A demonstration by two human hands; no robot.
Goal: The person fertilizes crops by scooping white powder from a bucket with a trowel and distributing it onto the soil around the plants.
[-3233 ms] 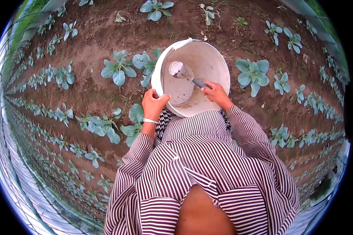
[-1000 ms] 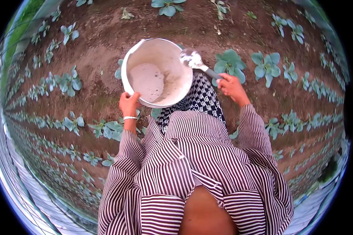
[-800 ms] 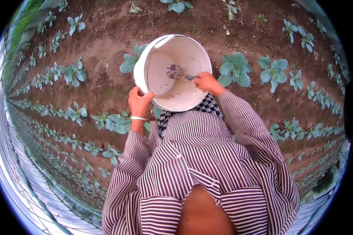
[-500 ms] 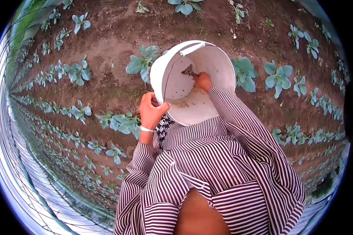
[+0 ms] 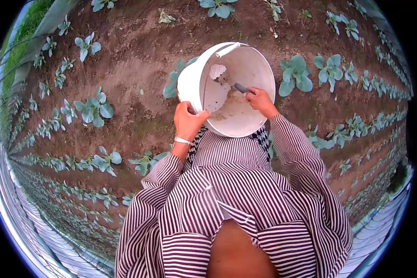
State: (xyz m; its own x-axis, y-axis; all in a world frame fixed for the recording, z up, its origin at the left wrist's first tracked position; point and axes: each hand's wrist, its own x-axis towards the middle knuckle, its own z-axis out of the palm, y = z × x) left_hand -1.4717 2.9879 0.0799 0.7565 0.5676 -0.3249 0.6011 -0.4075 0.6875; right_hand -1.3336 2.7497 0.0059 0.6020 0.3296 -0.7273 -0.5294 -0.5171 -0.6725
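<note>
A white bucket (image 5: pixel 259 69) is tilted with its mouth toward me, in front of my striped shirt. My left hand (image 5: pixel 188 121) is closed on the bucket's near left rim, thumb over the edge. Inside the bucket, my right hand (image 5: pixel 260 101) is wrapped round the dark handle of a small trowel (image 5: pixel 241 88). Whitish granular material (image 5: pixel 217 71) shows at the trowel's blade end, which is hard to make out. Brownish smears and dark specks mark the bucket's inner wall and bottom. The bucket's wire handle with a white grip (image 5: pixel 228 49) rests across the upper rim.
Leafy green seedlings stand in rows in brown soil. One plant (image 5: pixel 295 75) is just right of the bucket, and another (image 5: pixel 172 83) is partly hidden behind its left side. A wilted plant (image 5: pixel 166 16) lies farther ahead. Curved greenhouse walling (image 5: pixel 14 204) runs along the left.
My right hand has drawn back to the right and down with the trowel, and pale material now shows at its blade end. The bucket has shifted slightly; my left hand keeps its rim.
</note>
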